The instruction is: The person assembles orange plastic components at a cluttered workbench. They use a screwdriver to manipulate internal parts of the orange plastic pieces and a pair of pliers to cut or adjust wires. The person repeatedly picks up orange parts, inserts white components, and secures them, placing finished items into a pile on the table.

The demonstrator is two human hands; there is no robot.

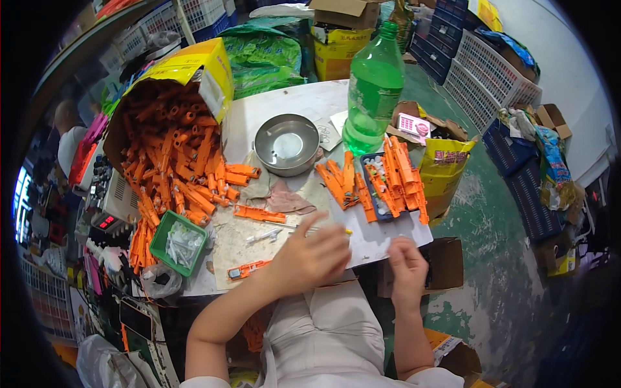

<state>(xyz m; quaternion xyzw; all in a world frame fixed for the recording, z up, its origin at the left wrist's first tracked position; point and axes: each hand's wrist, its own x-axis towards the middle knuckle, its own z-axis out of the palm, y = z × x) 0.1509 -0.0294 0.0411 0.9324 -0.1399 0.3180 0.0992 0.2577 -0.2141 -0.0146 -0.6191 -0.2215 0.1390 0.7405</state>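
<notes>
My left hand (314, 253) is over the near edge of the table, slightly blurred, its fingers loosely spread with nothing visible in them. Behind it lies a thin metal rod (279, 224), and a yellow tip shows past the fingers; whether they are one tool is hidden. My right hand (407, 266) is off the table's right corner, fingers curled and thumb pressed to them; anything inside is hidden. Nearest my left hand are an orange plastic part (259, 214), a white plastic piece (264, 237) and another orange part with a grey insert (248, 269).
A yellow sack (223, 76) spills many orange parts at left. A green tray (200, 266) holds pale pieces. A metal bowl (304, 169), a green-liquid bottle (370, 97) and a dark tray (386, 216) under orange parts stand farther back. A cardboard box (447, 262) is below the right corner.
</notes>
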